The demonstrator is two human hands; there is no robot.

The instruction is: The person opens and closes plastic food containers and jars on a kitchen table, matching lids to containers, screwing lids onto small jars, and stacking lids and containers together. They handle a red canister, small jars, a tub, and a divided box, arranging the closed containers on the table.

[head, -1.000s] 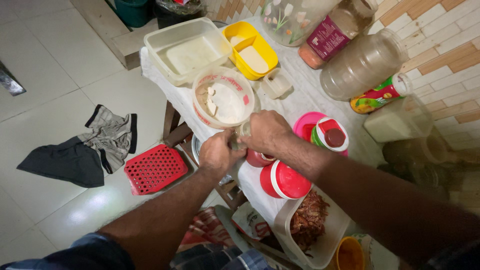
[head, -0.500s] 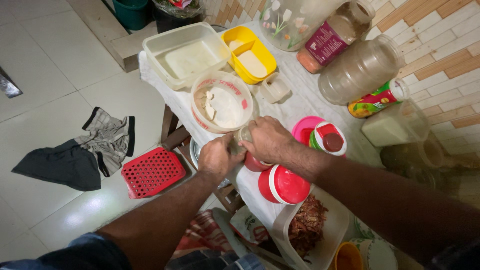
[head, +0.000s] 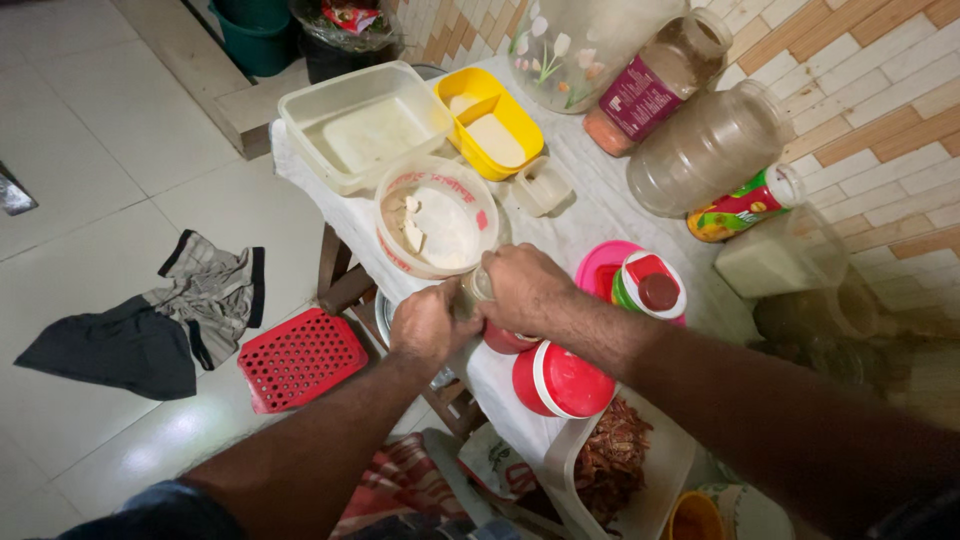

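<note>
Near edge of worktop (head: 600, 215): our left hand (head: 428, 325) and right hand (head: 525, 288) both clenched round small clear jar (head: 477, 285), held just above edge. Looks light, rigid, maybe slippery; best gripped round body. Beyond: round tub (head: 436, 216) with white pieces, yellow box (head: 490, 122).

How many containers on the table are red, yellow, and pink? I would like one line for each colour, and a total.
Red: 1, the red-lidded jar beside the right hand.
Yellow: 1, the yellow box.
Pink: 1, the pink bowl.
Total: 3.
</note>
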